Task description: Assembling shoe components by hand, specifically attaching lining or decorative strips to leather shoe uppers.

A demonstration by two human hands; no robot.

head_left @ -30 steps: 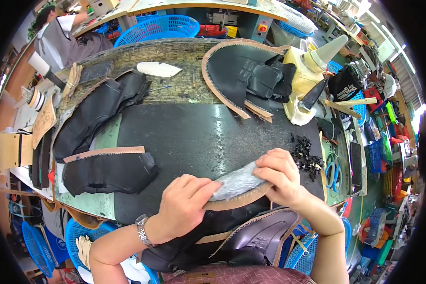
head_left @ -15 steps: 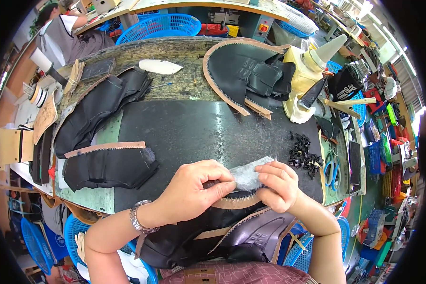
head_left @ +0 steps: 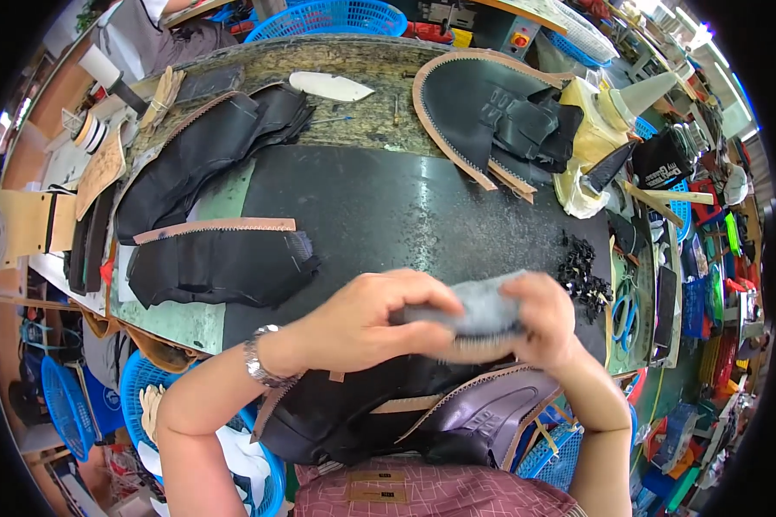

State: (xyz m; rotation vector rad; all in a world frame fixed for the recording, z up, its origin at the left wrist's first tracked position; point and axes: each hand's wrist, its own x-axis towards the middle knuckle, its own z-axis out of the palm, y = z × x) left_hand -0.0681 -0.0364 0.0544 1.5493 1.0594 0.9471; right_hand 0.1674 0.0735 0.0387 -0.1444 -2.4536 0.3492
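Note:
A fuzzy grey lining of a black leather shoe upper (head_left: 483, 308) is stretched between my two hands, over the near edge of the work mat. My left hand (head_left: 362, 319), with a metal watch (head_left: 263, 358) at the wrist, pinches its left end between thumb and fingers. Blurred by motion, my right hand (head_left: 545, 320) closes on the right end. A tan stitched edge strip (head_left: 474, 351) runs just below the lining. More black upper pieces (head_left: 336, 409) with tan zigzag-stitched edges drape over my lap, including a shinier upper (head_left: 491, 414) with lace holes.
Black mat (head_left: 353, 194) covers the bench middle. Black upper pieces (head_left: 224, 267) lie at left, another tan-edged upper (head_left: 474, 108) at the back right. Black scraps (head_left: 582, 271) and blue-handled scissors (head_left: 625, 310) are at right. A white blade-shaped piece (head_left: 330, 86) lies at the back.
The view has shifted, so the bench sits higher in it. Both hands have moved slightly with the lining, which now looks flatter and broader between them.

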